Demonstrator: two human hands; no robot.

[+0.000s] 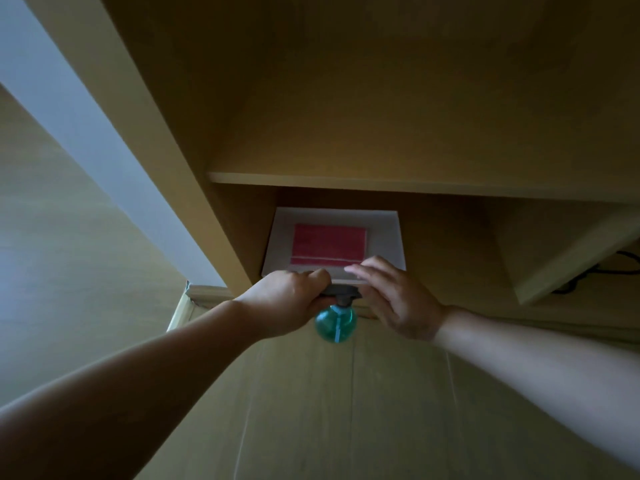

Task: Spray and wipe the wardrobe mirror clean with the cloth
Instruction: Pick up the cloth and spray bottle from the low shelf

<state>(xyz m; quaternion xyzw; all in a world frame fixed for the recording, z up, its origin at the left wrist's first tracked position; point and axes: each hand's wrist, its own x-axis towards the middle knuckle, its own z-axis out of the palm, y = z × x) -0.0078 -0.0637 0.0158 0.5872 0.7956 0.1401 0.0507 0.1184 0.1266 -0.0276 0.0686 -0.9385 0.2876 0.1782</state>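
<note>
Wooden wardrobe shelves [381, 181] frame a white box [280, 237]. Just in front of it, your left hand [287, 303] grips the spray bottle [335, 323] by its black head, likely to carry it. Your right hand [394, 299], fingers straight over the box's front edge, holds nothing.

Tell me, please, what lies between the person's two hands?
In the head view, the black trigger head of the teal spray bottle sits between the left hand, which holds it, and the open right hand; a white box shows behind.
</note>
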